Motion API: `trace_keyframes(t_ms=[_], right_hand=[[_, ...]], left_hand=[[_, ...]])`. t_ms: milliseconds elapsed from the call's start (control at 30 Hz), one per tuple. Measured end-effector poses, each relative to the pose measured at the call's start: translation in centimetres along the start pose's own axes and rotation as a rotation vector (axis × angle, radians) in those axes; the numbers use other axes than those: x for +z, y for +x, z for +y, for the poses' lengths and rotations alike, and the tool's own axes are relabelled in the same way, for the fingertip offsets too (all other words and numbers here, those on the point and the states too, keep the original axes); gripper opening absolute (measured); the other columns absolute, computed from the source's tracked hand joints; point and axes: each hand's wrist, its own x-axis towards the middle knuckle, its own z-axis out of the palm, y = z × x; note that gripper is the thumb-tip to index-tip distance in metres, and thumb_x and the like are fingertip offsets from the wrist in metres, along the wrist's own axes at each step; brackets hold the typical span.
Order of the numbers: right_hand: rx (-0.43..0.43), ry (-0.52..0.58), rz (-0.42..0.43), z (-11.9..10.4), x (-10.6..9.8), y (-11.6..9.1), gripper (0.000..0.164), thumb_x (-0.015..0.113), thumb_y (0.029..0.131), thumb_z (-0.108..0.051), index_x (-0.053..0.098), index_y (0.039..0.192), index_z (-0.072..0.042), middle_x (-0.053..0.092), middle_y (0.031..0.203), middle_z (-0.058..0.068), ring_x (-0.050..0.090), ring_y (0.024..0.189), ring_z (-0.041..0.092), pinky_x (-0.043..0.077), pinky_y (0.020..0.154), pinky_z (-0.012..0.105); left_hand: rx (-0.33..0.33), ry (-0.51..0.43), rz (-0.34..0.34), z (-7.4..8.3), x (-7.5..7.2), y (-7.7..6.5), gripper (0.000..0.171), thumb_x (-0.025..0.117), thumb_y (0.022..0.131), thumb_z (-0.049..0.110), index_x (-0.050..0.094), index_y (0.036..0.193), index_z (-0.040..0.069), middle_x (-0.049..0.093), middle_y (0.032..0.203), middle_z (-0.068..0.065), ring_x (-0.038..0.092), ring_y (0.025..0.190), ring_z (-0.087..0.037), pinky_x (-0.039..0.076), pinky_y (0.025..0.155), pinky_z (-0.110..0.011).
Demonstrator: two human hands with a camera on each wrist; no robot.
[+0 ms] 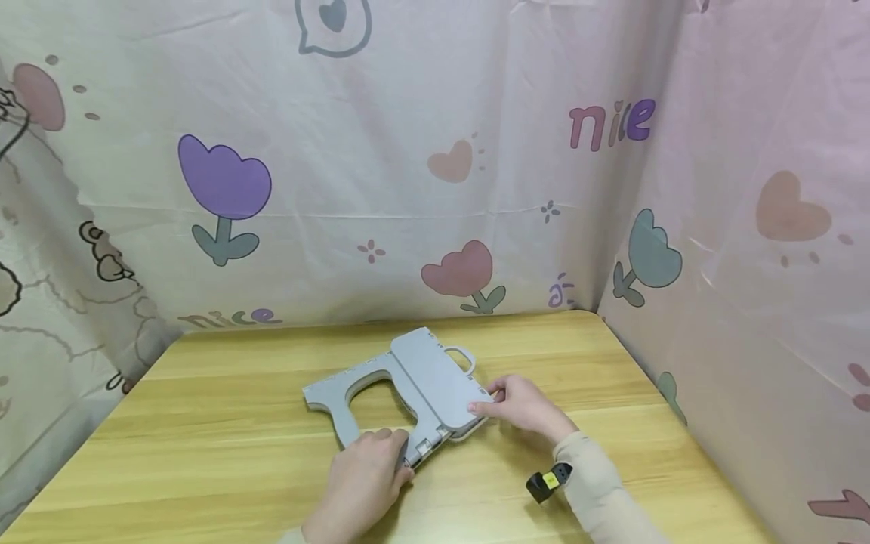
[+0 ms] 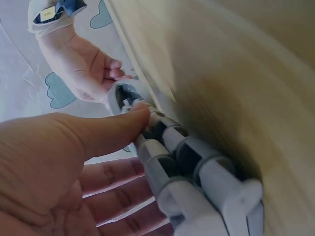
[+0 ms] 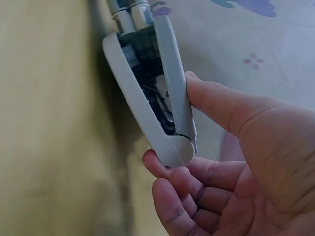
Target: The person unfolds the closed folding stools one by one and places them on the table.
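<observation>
A grey plastic folding stool (image 1: 428, 381) lies folded nearly flat on the table, its small carry handle (image 1: 462, 358) at the far right side. My left hand (image 1: 370, 470) grips the near end of its leg frame, thumb over the hinged joints (image 2: 170, 162) that show in the left wrist view. At the right corner of the top panel, my right hand (image 1: 523, 408) pinches the edge, thumb above and fingers curled below. In the right wrist view, two panel sides (image 3: 129, 93) meet in a narrow V at the fingers, with a dark hollow between them.
The wood-grain table (image 1: 204, 423) extends on both sides of the stool. A curtain (image 1: 381, 151) printed with flowers and hearts hangs behind it and along both sides. A small black device with a yellow label (image 1: 549, 481) is strapped at the right wrist.
</observation>
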Motion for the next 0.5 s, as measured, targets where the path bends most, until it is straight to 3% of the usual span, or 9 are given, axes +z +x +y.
trace_keyframes(t_ms=[267, 500], right_hand=[[0.0, -0.066, 0.094, -2.3, -2.8, -1.0, 0.048, 0.09, 0.084, -0.041, 0.076, 0.111, -0.005, 0.068, 0.082, 0.003, 0.058, 0.072, 0.016, 0.047, 0.062, 0.028], [-0.048, -0.12, 0.159, -4.1, -4.4, -2.4, 0.046, 0.084, 0.09, -0.045, 0.075, 0.109, -0.004, 0.066, 0.079, 0.003, 0.056, 0.068, 0.015, 0.046, 0.061, 0.029]], left_hand=[[0.014, -0.067, 0.091, 0.5, 0.0, 0.2, 0.044, 0.095, 0.079, 0.032, 0.075, 0.117, 0.02, 0.072, 0.093, 0.009, 0.066, 0.08, -0.011, 0.05, 0.055, -0.031], [0.033, -0.151, 0.122, 0.5, -0.1, 0.2, 0.05, 0.094, 0.08, 0.028, 0.077, 0.124, 0.015, 0.081, 0.115, -0.002, 0.076, 0.097, -0.019, 0.065, 0.073, -0.041]])
